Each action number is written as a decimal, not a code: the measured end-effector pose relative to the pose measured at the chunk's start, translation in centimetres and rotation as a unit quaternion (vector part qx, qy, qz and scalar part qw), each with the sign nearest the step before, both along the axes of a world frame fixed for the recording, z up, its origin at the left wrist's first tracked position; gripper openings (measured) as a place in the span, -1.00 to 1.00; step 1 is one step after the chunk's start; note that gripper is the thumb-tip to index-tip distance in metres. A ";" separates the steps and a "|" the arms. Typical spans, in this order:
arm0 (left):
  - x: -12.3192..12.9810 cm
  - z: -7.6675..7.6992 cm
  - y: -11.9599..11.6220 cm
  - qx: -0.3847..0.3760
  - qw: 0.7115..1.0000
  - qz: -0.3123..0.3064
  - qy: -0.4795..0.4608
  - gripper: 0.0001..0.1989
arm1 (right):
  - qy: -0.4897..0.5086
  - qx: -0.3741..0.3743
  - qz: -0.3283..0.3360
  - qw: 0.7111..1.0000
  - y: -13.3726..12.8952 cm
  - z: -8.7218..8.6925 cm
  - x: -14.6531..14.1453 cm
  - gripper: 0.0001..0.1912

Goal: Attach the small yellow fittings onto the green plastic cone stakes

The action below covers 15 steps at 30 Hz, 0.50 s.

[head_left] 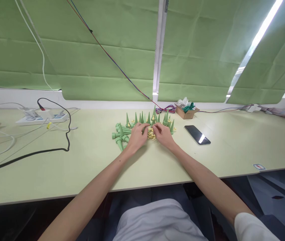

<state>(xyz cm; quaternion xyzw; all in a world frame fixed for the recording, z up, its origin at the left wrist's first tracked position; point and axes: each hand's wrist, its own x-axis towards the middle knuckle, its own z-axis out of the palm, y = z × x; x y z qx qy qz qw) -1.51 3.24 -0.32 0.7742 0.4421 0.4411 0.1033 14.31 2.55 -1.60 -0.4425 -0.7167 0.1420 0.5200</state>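
My left hand [139,134] and my right hand [163,133] meet fingertip to fingertip over the table, each closed in a pinch. Whatever sits between the fingers is too small and too hidden to make out. Just beneath them lies a pile of small yellow plastic pieces [152,134]. Behind the hands, several green plastic cone spikes [167,117] stand point up, some with yellow pieces at their sides. More green spikes [119,143] lie on their sides to the left of my left hand, partly covered by it.
A black phone [197,135] lies right of my hands. Farther back are a small cardboard box [185,113] with plastic wrap and green material, and a coiled cable [166,109]. On the left, a white power strip [42,119] and a black cord [68,134] lie on the table [82,174].
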 end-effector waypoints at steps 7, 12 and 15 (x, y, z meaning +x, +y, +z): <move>0.2 -0.1 -0.2 -0.014 0.999 -0.027 0.027 -0.68 | 0.012 -0.006 -0.001 1.000 0.0 0.0 0.0 -0.79; 0.2 0.1 -0.4 -0.021 0.998 -0.033 0.041 -0.64 | 0.014 -0.011 -0.005 1.000 0.0 -0.1 0.0 -0.79; 0.2 0.0 -0.4 -0.016 0.999 -0.031 0.039 -0.65 | 0.010 -0.010 -0.005 1.000 0.0 -0.1 0.0 -0.78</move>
